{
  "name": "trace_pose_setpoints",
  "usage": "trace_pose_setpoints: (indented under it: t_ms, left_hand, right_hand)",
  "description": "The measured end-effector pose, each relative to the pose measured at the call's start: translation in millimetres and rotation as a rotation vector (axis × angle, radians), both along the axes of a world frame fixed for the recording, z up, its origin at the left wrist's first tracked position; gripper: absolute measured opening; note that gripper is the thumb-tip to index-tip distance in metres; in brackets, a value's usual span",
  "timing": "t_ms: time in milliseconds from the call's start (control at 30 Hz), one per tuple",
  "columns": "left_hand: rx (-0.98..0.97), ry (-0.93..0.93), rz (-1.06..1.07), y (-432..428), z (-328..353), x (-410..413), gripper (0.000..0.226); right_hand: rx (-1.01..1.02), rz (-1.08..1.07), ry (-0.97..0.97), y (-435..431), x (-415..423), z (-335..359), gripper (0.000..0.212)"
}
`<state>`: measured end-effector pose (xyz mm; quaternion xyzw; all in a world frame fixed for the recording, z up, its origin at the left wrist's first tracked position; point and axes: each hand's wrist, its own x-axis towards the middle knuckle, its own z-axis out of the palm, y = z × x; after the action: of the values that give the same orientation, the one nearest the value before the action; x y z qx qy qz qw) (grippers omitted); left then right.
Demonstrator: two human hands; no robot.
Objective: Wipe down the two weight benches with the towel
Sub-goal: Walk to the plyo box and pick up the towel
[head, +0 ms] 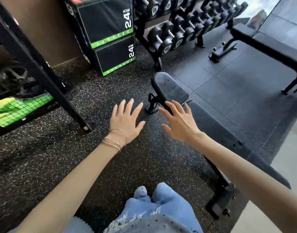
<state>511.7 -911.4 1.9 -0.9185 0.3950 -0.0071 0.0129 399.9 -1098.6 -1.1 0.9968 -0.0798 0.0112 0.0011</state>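
Observation:
A black padded weight bench runs from the centre toward the lower right, its seat end tilted up. A second flat black bench stands at the far right. My left hand is stretched out over the speckled floor, fingers spread, holding nothing. My right hand is also spread and empty, held in front of the near bench's left edge; I cannot tell whether it touches the pad. No towel is in view.
A dumbbell rack lines the back. Two stacked black and green plyo boxes stand left of it. A black rack post slants across the left, with green mesh behind it. My jeans and shoe show below.

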Motion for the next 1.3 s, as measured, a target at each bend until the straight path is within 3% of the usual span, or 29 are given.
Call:
trace_pose_setpoints:
  t_ms: [667, 900, 1300]
  left_hand:
    - [0.07, -0.032, 0.167, -159, 6, 306, 0.065]
    - [0.066, 0.001, 0.271, -169, -10, 413, 0.062]
    - [0.089, 0.016, 0.23, -182, -2, 646, 0.063]
  right_hand:
    - [-0.002, 0.256, 0.001, -181, 348, -5, 0.06]
    - [0.028, 0.326, 0.001, -198, 469, -17, 0.06]
    - [0.051, 0.243, -0.002, -194, 700, -16, 0.06]
